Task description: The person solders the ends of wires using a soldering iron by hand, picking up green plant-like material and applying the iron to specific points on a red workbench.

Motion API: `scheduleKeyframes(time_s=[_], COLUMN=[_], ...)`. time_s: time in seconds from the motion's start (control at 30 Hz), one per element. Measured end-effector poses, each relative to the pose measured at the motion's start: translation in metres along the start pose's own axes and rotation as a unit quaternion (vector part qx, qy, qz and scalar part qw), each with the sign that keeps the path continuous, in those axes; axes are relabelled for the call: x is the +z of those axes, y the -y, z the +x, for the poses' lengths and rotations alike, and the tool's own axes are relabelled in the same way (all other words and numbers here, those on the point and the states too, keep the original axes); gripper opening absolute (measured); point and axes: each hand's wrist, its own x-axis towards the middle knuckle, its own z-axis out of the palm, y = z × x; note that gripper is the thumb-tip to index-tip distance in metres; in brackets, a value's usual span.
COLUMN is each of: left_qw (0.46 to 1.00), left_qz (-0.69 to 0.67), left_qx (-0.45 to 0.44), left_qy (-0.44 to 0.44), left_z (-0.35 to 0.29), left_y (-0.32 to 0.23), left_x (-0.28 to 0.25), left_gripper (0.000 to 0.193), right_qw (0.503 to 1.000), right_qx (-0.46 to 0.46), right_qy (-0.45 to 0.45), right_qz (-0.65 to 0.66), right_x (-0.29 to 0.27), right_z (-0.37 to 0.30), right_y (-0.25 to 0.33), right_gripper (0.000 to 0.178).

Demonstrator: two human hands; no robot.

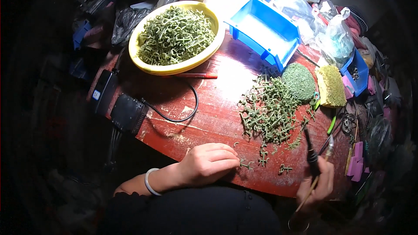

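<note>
At the far left, a black box (127, 112) sat by the table's edge with a black cable (197, 102) looping from it over the red tabletop (209, 126); a sleeve or wrist catching that loop could have tugged the box. Next came the yellow basin (185, 69), piled high with small green pieces (176, 35); a knock to its rim could have spilled some, since the pile was heaped so full. A red stick (202, 76) lay just below it.

Your left hand (213, 163) rested near the front edge, fingers curled; I couldn't tell whether they pinched anything, as the fingertips were hidden. One loose piece (246, 165) lay just beside them, close enough to the edge that a careless sweep might have sent it to the floor.

Further right, the loose heap (270, 109) of green pieces spread below the blue tray (267, 54), tangled enough that pulling one could have dragged others. A rounded green mound (298, 82) adjoined it.

Your right hand (322, 182) was closed around a black pen-like tool (311, 156), with a thin brush (331, 143) gripped too. The tool's tip pointed at the heap's right fringe; whether it touched a piece was unclear. Holding both could have let the brush snag or scatter pieces. A yellow block (331, 86) stood beyond.
</note>
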Motion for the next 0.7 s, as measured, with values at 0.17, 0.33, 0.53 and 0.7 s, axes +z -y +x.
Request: scheduleKeyframes(time_s=[0.17, 0.33, 0.53, 0.7], left_qw=[1.000, 0.999, 0.998, 0.997], left_qz=[0.001, 0.021, 0.034, 0.045], left_qx=[-0.016, -0.033, -0.047, -0.046], left_qy=[0.004, -0.016, -0.021, -0.030], left_z=[0.001, 0.003, 0.003, 0.003], left_y=[0.003, 0.003, 0.007, 0.010], left_x=[0.000, -0.005, -0.008, -0.011], left_gripper=[0.020, 0.015, 0.019, 0.017], right_qw=[0.995, 0.987, 0.983, 0.983], right_qx=[-0.017, 0.002, 0.005, 0.002], right_qy=[0.062, 0.109, 0.119, 0.111], right_qz=[0.079, 0.114, 0.136, 0.146], right_x=[0.005, 0.012, 0.024, 0.031], right_z=[-0.003, -0.004, -0.008, -0.010], right_y=[0.017, 0.026, 0.027, 0.024], right_gripper=[0.033, 0.037, 0.038, 0.038])
